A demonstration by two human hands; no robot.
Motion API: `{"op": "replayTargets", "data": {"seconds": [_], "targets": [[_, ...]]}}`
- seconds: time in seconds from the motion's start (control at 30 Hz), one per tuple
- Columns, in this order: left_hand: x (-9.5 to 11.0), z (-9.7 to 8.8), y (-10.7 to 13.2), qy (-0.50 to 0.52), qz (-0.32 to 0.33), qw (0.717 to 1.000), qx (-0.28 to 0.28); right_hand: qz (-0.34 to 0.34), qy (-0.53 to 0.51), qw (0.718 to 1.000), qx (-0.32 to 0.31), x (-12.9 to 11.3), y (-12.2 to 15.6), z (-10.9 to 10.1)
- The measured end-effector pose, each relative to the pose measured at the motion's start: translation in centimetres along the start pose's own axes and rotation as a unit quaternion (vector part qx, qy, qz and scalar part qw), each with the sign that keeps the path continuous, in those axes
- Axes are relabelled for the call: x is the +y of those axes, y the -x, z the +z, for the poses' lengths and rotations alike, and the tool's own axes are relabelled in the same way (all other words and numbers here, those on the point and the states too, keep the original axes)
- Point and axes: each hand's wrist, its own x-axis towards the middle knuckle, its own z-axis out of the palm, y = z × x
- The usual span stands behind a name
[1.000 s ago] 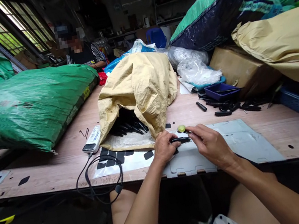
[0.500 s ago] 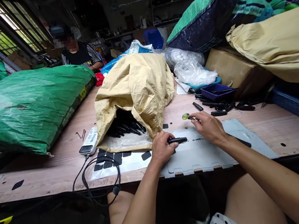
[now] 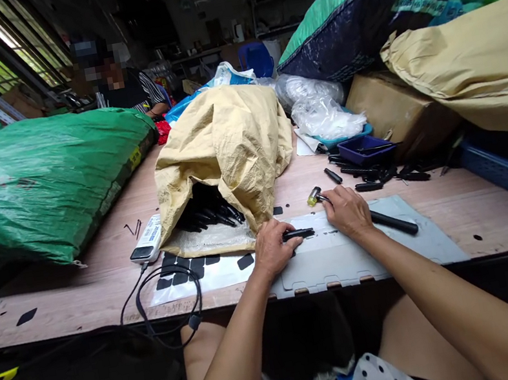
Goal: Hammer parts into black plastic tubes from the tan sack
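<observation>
My left hand (image 3: 272, 249) is closed on a small black part (image 3: 298, 234) and presses it against a grey plastic sheet (image 3: 415, 240) at the near table edge. Just right of it, my right hand (image 3: 347, 211) grips a small hammer (image 3: 395, 223). The hammer's yellow-green head (image 3: 313, 196) pokes out past the fingers, and its black handle lies across the sheet to the right. The two hands are a short gap apart.
An open yellow sack (image 3: 227, 149) of black parts (image 3: 212, 214) lies behind my left hand. A white sheet with black pads (image 3: 194, 272), a white remote (image 3: 145, 240) and a cable (image 3: 166, 304) are to the left. Green sack (image 3: 36, 182), blue tray (image 3: 367, 147), loose black parts (image 3: 371, 184), cardboard box (image 3: 392, 113). A person (image 3: 118, 86) sits at the far end.
My right hand drew back from the black part, further from me, and the hammer's handle now shows on the sheet. My left hand kept holding the part in place.
</observation>
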Motion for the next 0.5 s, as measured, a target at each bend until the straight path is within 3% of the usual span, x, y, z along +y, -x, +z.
{"op": "replayTargets", "data": {"seconds": [0.5], "targets": [[0.18,-0.31,0.11,0.015,-0.006,1.0,-0.004,0.002,0.019,1.0,-0.006,-0.33,-0.09,-0.21]]}}
